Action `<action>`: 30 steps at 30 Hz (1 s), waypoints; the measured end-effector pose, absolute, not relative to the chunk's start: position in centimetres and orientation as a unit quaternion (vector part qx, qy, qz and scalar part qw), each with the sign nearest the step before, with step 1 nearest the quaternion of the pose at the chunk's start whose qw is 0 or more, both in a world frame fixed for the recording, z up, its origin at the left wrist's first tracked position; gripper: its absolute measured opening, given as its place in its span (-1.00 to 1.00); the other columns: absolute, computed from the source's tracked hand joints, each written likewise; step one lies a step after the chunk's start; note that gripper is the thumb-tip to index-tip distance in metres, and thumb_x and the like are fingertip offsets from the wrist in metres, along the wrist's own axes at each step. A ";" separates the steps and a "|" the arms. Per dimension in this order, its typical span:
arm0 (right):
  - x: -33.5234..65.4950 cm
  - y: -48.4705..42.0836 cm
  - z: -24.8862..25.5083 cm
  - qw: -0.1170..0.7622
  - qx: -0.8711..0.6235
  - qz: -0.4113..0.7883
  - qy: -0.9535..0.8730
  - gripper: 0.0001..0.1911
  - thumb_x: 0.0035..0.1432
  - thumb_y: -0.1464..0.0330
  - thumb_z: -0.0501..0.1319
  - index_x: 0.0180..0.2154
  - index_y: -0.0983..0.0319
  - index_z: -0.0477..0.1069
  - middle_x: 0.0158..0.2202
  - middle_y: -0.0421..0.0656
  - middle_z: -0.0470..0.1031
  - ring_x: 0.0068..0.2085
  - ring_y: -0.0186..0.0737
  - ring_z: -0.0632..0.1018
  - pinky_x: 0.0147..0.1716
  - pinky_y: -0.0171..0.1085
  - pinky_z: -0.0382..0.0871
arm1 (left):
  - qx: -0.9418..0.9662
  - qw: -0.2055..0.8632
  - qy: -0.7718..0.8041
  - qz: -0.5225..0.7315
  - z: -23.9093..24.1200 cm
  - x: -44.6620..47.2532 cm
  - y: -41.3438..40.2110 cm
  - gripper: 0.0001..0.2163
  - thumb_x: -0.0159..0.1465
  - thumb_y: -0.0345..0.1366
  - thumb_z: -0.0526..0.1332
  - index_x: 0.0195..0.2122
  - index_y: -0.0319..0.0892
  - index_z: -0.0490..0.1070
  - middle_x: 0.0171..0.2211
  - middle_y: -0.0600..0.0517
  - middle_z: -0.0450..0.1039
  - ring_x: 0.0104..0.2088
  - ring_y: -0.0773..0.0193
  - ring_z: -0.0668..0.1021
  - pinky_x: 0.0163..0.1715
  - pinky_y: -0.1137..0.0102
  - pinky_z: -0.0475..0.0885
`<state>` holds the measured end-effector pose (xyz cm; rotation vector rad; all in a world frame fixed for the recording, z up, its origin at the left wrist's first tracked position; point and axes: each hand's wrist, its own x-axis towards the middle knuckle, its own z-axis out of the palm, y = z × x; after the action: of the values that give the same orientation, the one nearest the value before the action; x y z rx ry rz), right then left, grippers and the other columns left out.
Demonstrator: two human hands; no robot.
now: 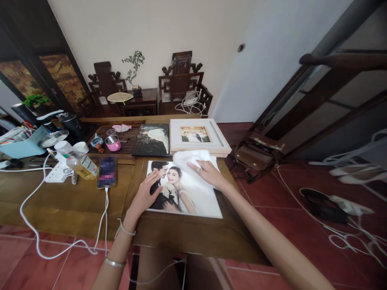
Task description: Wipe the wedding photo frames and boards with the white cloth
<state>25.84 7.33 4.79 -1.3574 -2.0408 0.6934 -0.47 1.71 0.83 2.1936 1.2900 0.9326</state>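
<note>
A large wedding photo panel [199,199] lies flat on the wooden table [163,239], close to its front edge. My left hand [148,189] rests on the panel's left side, fingers stretched out and holding nothing. At the panel's upper right, my right hand [208,173] grips a white cloth [193,158], pressing it onto the surface. The cloth covers the panel's top right part. Just behind lie a dark photo panel [145,145] and a white picture frame [219,141] with a small wedding photo in it.
To the left are a phone [107,172] on a white cable, a bottle of yellowish liquid [83,165], a power strip [57,172] and a pink cup [113,143] on a tea tray. A brown bag [252,157] sits right of the table. Cables lie on the red floor.
</note>
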 end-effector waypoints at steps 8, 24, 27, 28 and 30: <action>25.9 -3.2 3.0 0.249 -0.511 0.239 -0.788 -0.68 0.19 0.18 0.05 -0.52 0.16 0.38 0.02 -0.04 0.45 0.24 0.12 0.18 0.10 0.04 0.19 | 0.788 0.209 0.464 0.346 0.4 -0.3 1.8 -0.59 0.28 -0.26 0.11 0.16 -0.09 0.24 0.22 -0.05 0.19 0.25 0.15 0.20 0.23 0.11 0.14; 25.2 -0.2 4.4 0.226 -0.476 0.288 -0.799 -0.59 0.25 0.10 -0.03 -0.49 0.17 0.36 -0.29 -0.05 0.54 0.11 0.09 0.35 0.02 -0.05 0.24 | 0.800 0.207 0.457 0.328 0.7 -0.4 1.8 -0.58 0.29 -0.24 0.09 0.19 -0.09 0.20 0.24 -0.04 0.16 0.27 0.17 0.15 0.24 0.15 0.11; 24.8 4.2 4.8 0.267 -0.481 0.258 -0.795 -0.59 0.25 0.10 -0.03 -0.53 0.16 0.31 -0.43 -0.14 0.49 -0.15 0.00 0.49 -0.07 -0.10 0.28 | 0.798 0.209 0.458 0.330 0.5 -0.4 1.8 -0.58 0.29 -0.24 0.10 0.18 -0.10 0.22 0.23 -0.05 0.17 0.27 0.17 0.16 0.24 0.15 0.12; 24.7 5.4 4.8 0.274 -0.486 0.249 -0.792 -0.57 0.25 0.09 -0.04 -0.55 0.17 0.28 -0.46 -0.15 0.47 -0.22 -0.04 0.50 -0.10 -0.12 0.29 | 0.797 0.211 0.459 0.331 0.5 -0.5 1.8 -0.58 0.28 -0.24 0.10 0.17 -0.10 0.23 0.23 -0.05 0.18 0.27 0.16 0.17 0.24 0.15 0.12; 24.5 7.1 4.8 0.282 -0.494 0.235 -0.788 -0.56 0.25 0.09 -0.05 -0.58 0.17 0.25 -0.49 -0.17 0.45 -0.29 -0.08 0.50 -0.12 -0.12 0.30 | 0.795 0.213 0.461 0.333 0.5 -0.5 1.8 -0.59 0.28 -0.24 0.10 0.17 -0.11 0.24 0.23 -0.06 0.18 0.26 0.16 0.18 0.23 0.14 0.13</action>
<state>24.49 7.07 4.83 -1.3247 -2.1106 0.6309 -0.46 1.84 0.48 2.2066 1.2789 0.9255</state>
